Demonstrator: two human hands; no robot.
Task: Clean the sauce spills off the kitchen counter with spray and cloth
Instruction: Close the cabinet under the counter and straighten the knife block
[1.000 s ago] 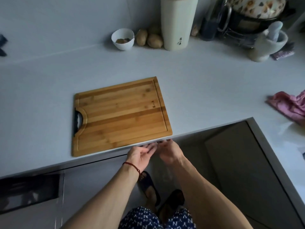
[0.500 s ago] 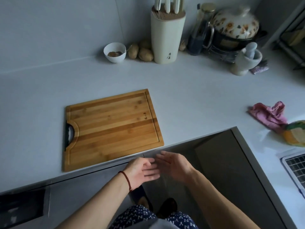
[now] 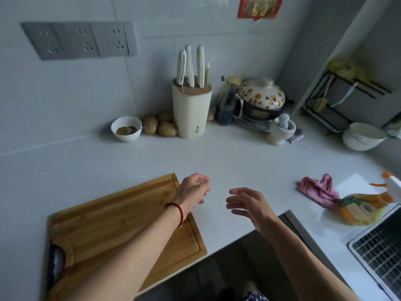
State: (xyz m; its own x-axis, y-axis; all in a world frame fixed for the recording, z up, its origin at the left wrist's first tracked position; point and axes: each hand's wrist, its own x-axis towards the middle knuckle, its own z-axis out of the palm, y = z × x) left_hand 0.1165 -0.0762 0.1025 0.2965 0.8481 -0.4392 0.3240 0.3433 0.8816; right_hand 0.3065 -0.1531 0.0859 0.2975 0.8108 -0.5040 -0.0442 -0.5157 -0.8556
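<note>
Both hands have risen from the counter's front edge since the earlier frame and now hover over the counter (image 3: 227,153). The left hand (image 3: 193,192) and right hand (image 3: 249,205) hang loose, fingers relaxed, holding nothing. The pink cloth (image 3: 318,190) and spray bottle (image 3: 392,187) lie well to the right, beyond the right hand. A hasty reach across could knock the bottle toward the sink (image 3: 377,253). No sauce spill shows clearly.

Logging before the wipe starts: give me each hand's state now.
Left hand: open, fingers loosely curled, holding nothing, above the cutting board corner.
Right hand: open, fingers spread, holding nothing.
</note>
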